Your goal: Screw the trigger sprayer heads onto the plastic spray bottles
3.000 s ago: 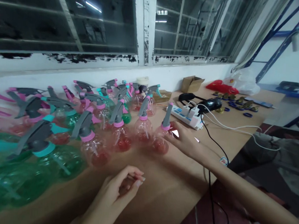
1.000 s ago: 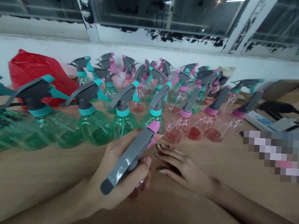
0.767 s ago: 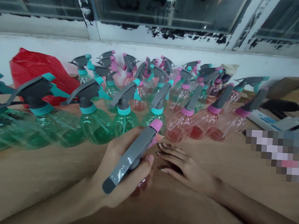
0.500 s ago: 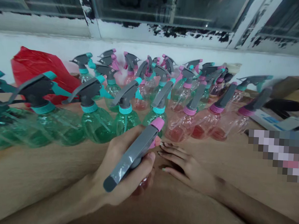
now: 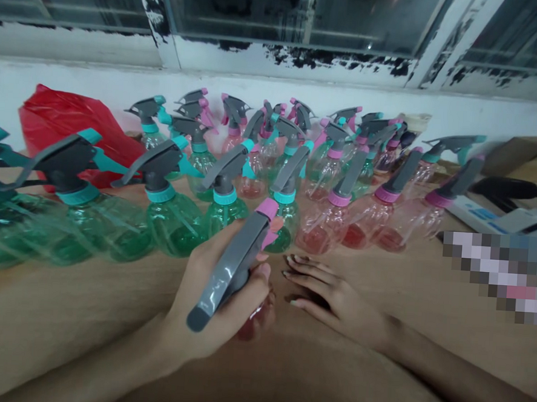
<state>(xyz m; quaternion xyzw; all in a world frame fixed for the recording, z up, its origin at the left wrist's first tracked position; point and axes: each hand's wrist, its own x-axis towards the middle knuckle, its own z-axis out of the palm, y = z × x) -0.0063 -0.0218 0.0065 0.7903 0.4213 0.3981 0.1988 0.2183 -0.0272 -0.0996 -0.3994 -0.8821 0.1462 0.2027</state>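
Observation:
A spray bottle [image 5: 235, 265] with a grey head, pink nozzle and clear pink body is in my left hand [image 5: 198, 306]. My fingers wrap round its neck just below the head, and the hand hides most of the body. To the right, my right hand [image 5: 336, 290] lies on the wooden table [image 5: 120, 313], its fingers stretched out and apart from the bottle. Just beyond both hands runs a row of spray bottles. Green ones with turquoise collars, such as this green spray bottle [image 5: 175, 222], stand at left and centre; pink ones, such as this pink spray bottle [image 5: 320, 228], stand at right.
More green and pink spray bottles crowd behind the front row. A red plastic bag [image 5: 68, 122] sits at the back left. A white power strip [image 5: 481, 214] and a black cable lie at the right, near a blurred-out patch. A white wall with windows stands behind.
My left hand and the spray bottle in it have shifted slightly left, and the nozzle end has moved a little farther away. My right hand has stayed in place.

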